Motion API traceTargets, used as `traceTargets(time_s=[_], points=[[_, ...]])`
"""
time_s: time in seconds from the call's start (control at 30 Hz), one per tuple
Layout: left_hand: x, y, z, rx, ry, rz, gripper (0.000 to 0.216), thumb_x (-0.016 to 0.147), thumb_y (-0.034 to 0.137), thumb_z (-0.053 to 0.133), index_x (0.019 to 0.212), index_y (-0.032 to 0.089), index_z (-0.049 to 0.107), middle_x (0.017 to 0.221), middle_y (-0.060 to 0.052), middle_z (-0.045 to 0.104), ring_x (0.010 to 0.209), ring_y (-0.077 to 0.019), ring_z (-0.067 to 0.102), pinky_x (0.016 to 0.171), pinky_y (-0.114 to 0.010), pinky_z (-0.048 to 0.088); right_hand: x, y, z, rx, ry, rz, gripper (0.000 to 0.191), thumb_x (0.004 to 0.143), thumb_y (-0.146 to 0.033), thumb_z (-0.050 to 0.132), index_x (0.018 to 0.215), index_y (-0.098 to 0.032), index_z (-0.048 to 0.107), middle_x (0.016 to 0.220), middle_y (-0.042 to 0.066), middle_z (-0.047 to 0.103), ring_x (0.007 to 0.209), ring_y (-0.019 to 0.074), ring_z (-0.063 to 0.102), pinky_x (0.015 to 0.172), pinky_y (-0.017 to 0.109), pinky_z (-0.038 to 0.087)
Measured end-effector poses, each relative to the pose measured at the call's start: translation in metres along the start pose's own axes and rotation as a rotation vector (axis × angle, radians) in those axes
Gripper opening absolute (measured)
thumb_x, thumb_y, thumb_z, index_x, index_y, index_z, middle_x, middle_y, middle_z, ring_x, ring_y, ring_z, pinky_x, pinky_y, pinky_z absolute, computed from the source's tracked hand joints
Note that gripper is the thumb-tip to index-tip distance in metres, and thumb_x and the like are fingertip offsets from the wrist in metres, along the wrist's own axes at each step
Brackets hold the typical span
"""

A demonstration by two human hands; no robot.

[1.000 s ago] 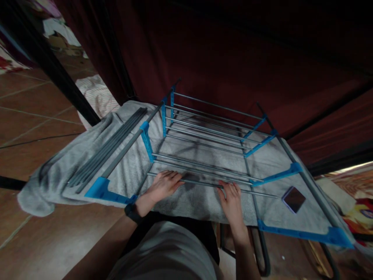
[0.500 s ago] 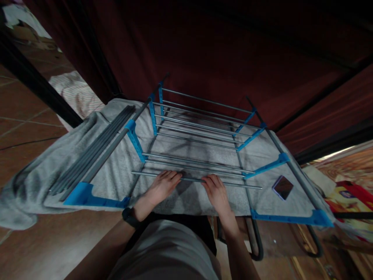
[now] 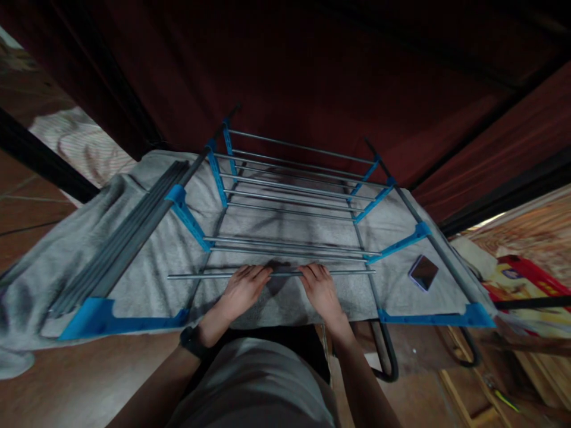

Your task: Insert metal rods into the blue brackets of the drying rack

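A thin grey metal rod (image 3: 285,274) runs left to right in front of me, held near its middle. My left hand (image 3: 247,289) is closed over it, and my right hand (image 3: 319,291) grips it a short way to the right. Just beyond the hands stands a rack frame (image 3: 359,238) of grey tubes with blue plastic brackets. Several thin crossbars (image 3: 289,189) span it from side to side. Two of its blue brackets, the front left one (image 3: 129,321) and the front right one (image 3: 428,318), lie nearest me with no crossbar between them.
A bundle of loose grey tubes (image 3: 120,238) lies along the left side on a grey blanket (image 3: 156,255). At the right, a phone (image 3: 423,273) rests on the blanket. A dark red curtain (image 3: 285,71) hangs behind. Red and yellow packaging (image 3: 521,279) sits at far right.
The rod in both hands has shifted left relative to the frame, and its tilt has levelled out. The whole view has moved slightly, while both hands keep their grip.
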State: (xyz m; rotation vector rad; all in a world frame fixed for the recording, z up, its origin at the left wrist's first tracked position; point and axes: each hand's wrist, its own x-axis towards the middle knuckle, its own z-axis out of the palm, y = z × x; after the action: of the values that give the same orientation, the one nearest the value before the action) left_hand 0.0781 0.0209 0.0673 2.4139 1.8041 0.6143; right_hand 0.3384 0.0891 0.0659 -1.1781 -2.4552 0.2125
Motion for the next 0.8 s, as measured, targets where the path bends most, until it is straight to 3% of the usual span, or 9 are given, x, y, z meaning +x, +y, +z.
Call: traceTargets(time_s=[0.3,0.47,0.57,0.63,0.8], points=[[0.007,0.010,0.006,0.018,0.061,0.079,0.030,0.106,0.020,0.052,0.126,0.023,0.073,0.114,-0.008,0.080,0.099,-0.0249,0.072,0.093,-0.041,0.054,0.001,-0.015,0.002,0.004,-0.055,-0.016,0.029,0.107,-0.022,0.054,0.128,-0.030,0.072,0.116,0.008,0.075,0.102,0.0261,0.069,0.097,0.043,0.055],[0.004,0.021,-0.001,0.107,0.221,0.166,0.040,0.104,0.013,0.052,0.139,0.023,0.068,0.135,-0.011,0.076,0.124,-0.0260,0.068,0.117,-0.047,0.044,0.001,-0.008,-0.002,0.009,0.029,0.019,0.032,0.105,-0.017,0.051,0.124,-0.029,0.074,0.115,0.009,0.076,0.103,0.0271,0.068,0.098,0.045,0.055],[-0.002,0.027,-0.004,0.133,0.305,0.214,0.040,0.102,0.011,0.052,0.137,0.021,0.069,0.138,-0.013,0.075,0.135,-0.0273,0.064,0.122,-0.048,0.041,-0.001,0.002,-0.009,0.028,0.086,0.042,0.032,0.104,-0.015,0.050,0.121,-0.027,0.075,0.115,0.010,0.076,0.106,0.0280,0.067,0.102,0.047,0.054],[-0.007,0.029,-0.003,0.126,0.299,0.260,0.041,0.102,0.010,0.051,0.137,0.023,0.070,0.136,-0.012,0.076,0.138,-0.0270,0.063,0.121,-0.047,0.043,-0.003,0.008,-0.012,0.040,0.108,0.058,0.032,0.104,-0.016,0.049,0.120,-0.026,0.075,0.115,0.010,0.076,0.108,0.0284,0.066,0.103,0.047,0.052],[-0.019,0.031,0.005,0.058,0.144,0.333,0.045,0.104,0.011,0.047,0.143,0.025,0.066,0.135,-0.011,0.077,0.128,-0.0233,0.071,0.107,-0.038,0.057,-0.006,0.020,-0.018,0.131,0.184,0.118,0.029,0.105,-0.024,0.050,0.120,-0.025,0.075,0.115,0.011,0.076,0.110,0.0289,0.067,0.103,0.048,0.052]])
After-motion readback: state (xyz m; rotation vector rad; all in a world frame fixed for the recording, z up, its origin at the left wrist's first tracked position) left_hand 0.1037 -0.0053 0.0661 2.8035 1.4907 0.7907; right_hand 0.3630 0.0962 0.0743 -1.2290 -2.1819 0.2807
